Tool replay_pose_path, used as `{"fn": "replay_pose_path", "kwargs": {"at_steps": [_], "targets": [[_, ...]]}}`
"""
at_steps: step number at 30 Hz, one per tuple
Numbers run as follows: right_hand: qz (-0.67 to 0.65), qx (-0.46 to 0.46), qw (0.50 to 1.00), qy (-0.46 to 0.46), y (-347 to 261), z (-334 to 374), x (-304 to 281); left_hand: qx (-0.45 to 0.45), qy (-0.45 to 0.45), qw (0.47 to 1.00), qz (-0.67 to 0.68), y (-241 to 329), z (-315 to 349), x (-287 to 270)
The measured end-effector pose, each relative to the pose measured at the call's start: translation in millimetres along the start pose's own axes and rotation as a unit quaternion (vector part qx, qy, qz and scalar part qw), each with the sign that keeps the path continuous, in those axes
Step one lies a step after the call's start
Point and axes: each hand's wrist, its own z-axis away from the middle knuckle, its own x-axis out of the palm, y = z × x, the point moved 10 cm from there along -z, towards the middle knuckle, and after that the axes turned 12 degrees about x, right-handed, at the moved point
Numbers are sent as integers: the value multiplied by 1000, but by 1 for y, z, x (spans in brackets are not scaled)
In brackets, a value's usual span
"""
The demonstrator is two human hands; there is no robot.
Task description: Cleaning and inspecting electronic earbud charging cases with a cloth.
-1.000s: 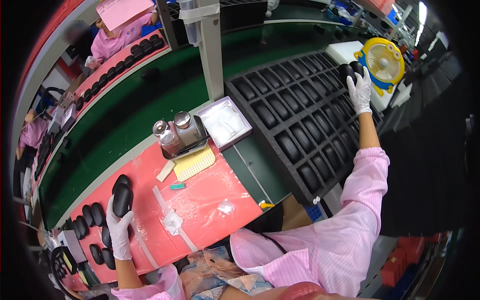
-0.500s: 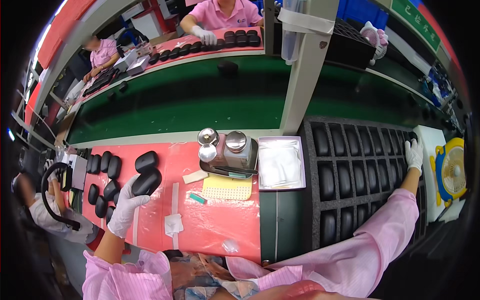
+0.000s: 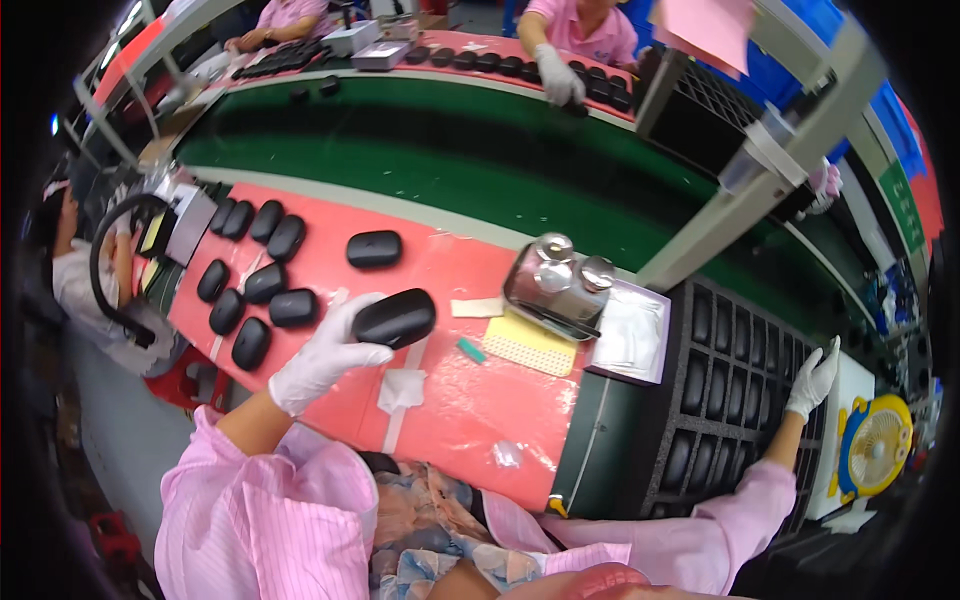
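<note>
My left hand (image 3: 335,352), in a white glove, grips a glossy black rounded case (image 3: 396,318) above the red mat (image 3: 470,420). Behind it on the mat lies a single black case (image 3: 374,249). Several more black cases (image 3: 266,284) are grouped to the left. My right hand (image 3: 814,382), also gloved, is stretched out at the far right end of the grey foam tray (image 3: 672,425), fingers apart, with nothing visible in it. Rows of slots in this tray hold black cases (image 3: 728,388). My right forearm crosses the tray's near corner.
Metal-capped bottles (image 3: 556,262) stand in a holder beside a box of white cloths (image 3: 628,335). A yellow sheet (image 3: 530,346) and green block (image 3: 470,349) lie nearby. A post (image 3: 745,205) rises behind, along the green belt (image 3: 450,165). A yellow fan (image 3: 876,445) stands right.
The whole view has turned and shifted. My left hand has brought its case away from the one behind it. My right fingers have spread. Across the belt, a co-worker's gloved hand has reached forward.
</note>
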Motion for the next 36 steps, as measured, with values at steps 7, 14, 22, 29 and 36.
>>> {"fn": "replay_pose_path", "kwargs": {"at_steps": [7, 14, 22, 29, 36], "targets": [[-265, -333, 775, -467, -432, 226, -111, -80, -153, 983, 55, -11, 40, 32], [-391, -301, 755, -431, -509, 307, -136, -13, -107, 954, 281, -1, 53, 36], [-493, -104, 739, -448, -554, 372, -108, 172, -28, 985, -1, 10, 56, -61], [-646, 162, 617, -419, -531, 403, -52, 802, 308, 495, -132, 200, 243, -199], [-585, 139, 652, -462, -526, 413, -30, 875, 332, 223, -273, 234, 277, -152]]}}
